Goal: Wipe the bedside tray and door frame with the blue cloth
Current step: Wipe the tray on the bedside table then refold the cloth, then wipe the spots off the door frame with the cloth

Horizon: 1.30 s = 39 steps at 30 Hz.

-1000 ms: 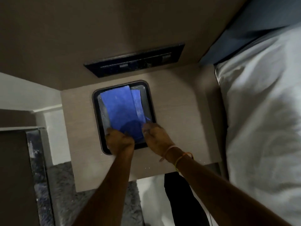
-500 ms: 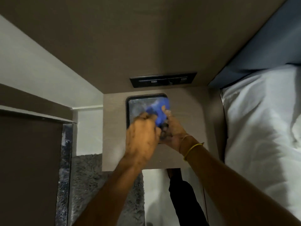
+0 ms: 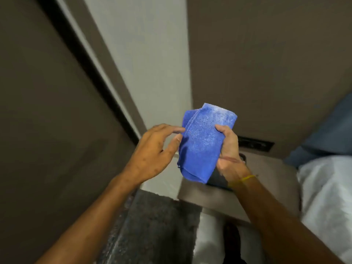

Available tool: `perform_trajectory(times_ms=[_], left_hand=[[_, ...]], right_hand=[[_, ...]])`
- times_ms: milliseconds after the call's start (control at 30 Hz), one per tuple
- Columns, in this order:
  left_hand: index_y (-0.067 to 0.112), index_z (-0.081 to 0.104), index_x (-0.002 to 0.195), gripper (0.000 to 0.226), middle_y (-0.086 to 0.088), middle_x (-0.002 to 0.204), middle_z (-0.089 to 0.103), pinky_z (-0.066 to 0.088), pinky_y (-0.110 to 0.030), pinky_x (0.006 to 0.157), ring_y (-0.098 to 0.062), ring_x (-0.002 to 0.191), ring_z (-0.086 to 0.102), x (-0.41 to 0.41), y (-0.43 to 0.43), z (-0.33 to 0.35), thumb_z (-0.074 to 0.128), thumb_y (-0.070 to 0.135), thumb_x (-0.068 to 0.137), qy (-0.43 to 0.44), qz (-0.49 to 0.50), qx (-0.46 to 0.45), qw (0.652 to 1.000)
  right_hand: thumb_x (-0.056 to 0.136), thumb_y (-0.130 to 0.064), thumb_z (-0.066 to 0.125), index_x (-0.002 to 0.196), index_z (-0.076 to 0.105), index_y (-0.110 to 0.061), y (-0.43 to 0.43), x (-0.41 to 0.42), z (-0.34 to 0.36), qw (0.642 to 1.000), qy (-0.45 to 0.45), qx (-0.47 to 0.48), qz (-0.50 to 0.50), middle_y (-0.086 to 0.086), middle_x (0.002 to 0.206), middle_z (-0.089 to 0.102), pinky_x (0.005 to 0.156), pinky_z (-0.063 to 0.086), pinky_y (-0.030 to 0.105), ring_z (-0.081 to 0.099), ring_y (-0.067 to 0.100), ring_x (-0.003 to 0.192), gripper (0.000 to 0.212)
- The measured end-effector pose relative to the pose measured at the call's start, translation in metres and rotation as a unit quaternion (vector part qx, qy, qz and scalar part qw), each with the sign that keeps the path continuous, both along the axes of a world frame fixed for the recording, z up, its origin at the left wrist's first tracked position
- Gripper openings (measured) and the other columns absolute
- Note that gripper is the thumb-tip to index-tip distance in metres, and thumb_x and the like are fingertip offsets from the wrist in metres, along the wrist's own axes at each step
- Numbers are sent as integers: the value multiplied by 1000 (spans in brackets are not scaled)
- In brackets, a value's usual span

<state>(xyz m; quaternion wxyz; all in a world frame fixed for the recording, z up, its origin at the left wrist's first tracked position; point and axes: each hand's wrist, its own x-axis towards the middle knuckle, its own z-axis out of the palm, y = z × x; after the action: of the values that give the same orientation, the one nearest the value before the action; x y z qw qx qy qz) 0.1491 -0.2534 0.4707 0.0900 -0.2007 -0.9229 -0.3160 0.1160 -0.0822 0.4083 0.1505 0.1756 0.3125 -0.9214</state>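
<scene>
Folding the blue cloth up in front of me, above the tray: right hand clamped on its edge, left hand open, fingertips just touching. I'd want a flat, clean face outward for the door frame.

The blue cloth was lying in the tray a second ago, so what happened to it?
The blue cloth was lifted out of the tray and folded. The right hand now grips it in the air, while the left hand has opened, fingertips at its edge. The tray stayed on the bedside table.
</scene>
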Motion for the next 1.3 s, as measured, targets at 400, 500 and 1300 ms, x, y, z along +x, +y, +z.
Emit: perform_trajectory(times_ms=[400,500,1300], left_hand=[[11,63,111,33,-5,117,66,43,-33,99,-19,111,59,163,-258,153,51,-1,83,287,426,-60,856],[10,62,113,38,-7,121,64,39,-28,101,-20,113,57,210,-289,171,51,-4,80,319,501,-96,799],[14,40,135,50,-9,149,37,23,-30,110,-22,136,33,418,-492,195,47,6,85,362,672,-134,632]], right_hand=[[88,-24,43,88,62,-8,-316,97,174,965,165,-51,199,11,81,67,75,50,39,63,29,76,25],[88,-25,46,106,58,-4,-371,135,199,957,213,-17,195,14,96,59,78,46,41,58,29,86,31],[85,-22,44,144,19,-48,-575,368,163,849,513,120,-42,-40,146,28,110,30,12,32,-10,136,69]])
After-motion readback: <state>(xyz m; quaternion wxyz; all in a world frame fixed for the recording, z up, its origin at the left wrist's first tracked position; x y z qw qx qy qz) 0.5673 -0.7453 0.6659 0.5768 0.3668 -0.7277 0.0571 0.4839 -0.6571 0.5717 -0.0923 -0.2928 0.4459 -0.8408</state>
